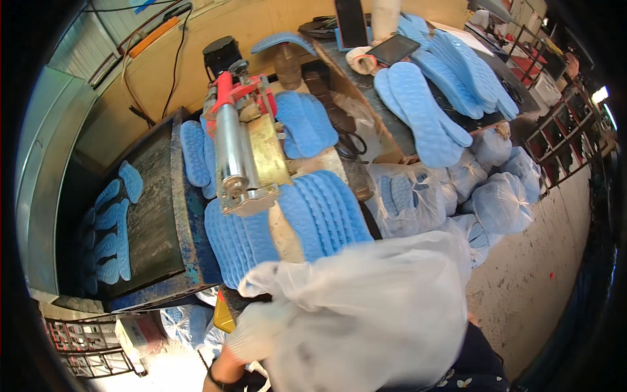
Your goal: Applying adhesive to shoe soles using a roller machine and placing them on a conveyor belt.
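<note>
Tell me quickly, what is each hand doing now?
Left hand: gloved, closed on the clear plastic bag.
Right hand: hidden behind the bag, cannot be told.

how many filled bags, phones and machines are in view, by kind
clear bag held up in the gloved left hand: 1
tied bags of blue insoles on the floor, roughly: 5
dark phones on the bench: 2
roller machine: 1
total: about 9
</note>
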`<control>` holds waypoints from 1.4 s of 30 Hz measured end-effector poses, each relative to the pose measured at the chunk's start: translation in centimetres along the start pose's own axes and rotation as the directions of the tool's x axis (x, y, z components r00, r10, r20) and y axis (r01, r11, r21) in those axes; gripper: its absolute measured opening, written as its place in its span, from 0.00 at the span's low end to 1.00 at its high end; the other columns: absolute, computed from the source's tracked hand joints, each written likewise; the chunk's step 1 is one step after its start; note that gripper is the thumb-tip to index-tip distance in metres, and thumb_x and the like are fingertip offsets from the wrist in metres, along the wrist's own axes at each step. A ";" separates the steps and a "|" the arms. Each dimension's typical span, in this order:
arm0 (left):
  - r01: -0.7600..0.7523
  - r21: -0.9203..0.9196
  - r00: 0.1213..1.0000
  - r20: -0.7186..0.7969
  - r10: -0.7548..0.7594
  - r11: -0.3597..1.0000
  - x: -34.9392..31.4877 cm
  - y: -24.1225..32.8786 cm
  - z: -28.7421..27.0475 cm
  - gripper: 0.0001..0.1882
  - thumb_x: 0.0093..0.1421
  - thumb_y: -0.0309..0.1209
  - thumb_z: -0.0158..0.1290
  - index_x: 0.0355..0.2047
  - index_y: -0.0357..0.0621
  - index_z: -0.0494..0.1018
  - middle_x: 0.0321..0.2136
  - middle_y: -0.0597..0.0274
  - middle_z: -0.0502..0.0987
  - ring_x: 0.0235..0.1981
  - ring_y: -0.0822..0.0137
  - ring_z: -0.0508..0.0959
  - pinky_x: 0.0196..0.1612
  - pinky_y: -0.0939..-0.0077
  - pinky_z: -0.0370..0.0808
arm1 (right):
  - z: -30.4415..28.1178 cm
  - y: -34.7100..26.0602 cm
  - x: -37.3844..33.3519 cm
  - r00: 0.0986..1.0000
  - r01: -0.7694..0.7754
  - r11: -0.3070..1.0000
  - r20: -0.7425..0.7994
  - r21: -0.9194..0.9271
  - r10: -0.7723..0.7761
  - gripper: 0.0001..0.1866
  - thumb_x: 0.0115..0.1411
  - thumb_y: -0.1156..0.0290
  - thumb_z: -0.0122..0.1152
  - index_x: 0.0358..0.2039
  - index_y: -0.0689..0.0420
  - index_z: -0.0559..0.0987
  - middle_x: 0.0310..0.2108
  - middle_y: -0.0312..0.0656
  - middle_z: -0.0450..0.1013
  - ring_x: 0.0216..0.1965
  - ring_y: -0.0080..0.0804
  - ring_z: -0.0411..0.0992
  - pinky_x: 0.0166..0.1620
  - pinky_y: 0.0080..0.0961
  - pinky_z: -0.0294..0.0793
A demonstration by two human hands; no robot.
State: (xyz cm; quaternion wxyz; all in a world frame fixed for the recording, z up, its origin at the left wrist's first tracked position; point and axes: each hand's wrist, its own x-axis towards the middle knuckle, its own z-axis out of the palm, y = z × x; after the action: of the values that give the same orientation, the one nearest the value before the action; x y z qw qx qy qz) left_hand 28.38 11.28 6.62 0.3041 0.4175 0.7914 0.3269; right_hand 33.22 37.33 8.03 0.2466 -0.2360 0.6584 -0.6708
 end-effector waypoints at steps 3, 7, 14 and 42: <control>-0.230 0.081 0.965 0.145 0.217 0.970 6.1 3.0 2.3 0.23 0.64 0.34 0.51 0.59 0.42 0.66 0.56 0.49 0.71 0.56 0.50 0.74 0.58 0.62 0.72 | 0.6 0.1 -4.2 0.973 -0.062 0.987 -0.211 0.148 0.093 0.39 0.63 0.63 0.63 0.70 0.58 0.57 0.68 0.49 0.58 0.68 0.38 0.58 0.63 0.37 0.66; -0.318 0.366 0.895 0.421 0.149 0.875 13.0 7.1 5.0 0.23 0.64 0.34 0.51 0.59 0.42 0.66 0.56 0.49 0.72 0.55 0.50 0.74 0.57 0.62 0.72 | -1.5 2.3 -8.8 0.784 -0.011 0.939 -0.580 0.343 0.221 0.38 0.63 0.63 0.62 0.69 0.58 0.58 0.68 0.50 0.58 0.68 0.39 0.58 0.63 0.37 0.66; -0.222 -0.053 0.971 0.077 0.226 0.974 9.4 4.9 1.6 0.20 0.67 0.38 0.49 0.54 0.42 0.68 0.47 0.50 0.74 0.48 0.49 0.77 0.48 0.59 0.77 | -13.1 10.5 -10.2 0.337 0.216 0.919 -0.909 0.330 0.247 0.35 0.63 0.64 0.60 0.68 0.58 0.60 0.67 0.51 0.59 0.67 0.41 0.59 0.64 0.37 0.65; 0.576 -0.366 0.791 0.022 -0.612 0.731 2.7 3.9 -5.4 0.18 0.61 0.24 0.55 0.52 0.36 0.74 0.44 0.53 0.80 0.45 0.61 0.82 0.50 0.72 0.77 | -38.6 25.9 8.2 0.283 0.088 0.988 -0.954 0.125 0.095 0.27 0.65 0.68 0.53 0.64 0.60 0.67 0.65 0.56 0.62 0.65 0.49 0.62 0.64 0.38 0.62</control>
State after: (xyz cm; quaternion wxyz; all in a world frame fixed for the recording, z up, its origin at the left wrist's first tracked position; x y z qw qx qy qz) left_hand 24.92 13.88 12.33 0.4223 0.0638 0.8252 0.3698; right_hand 2.75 61.38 -18.79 -0.1780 0.2337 0.6219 -0.7259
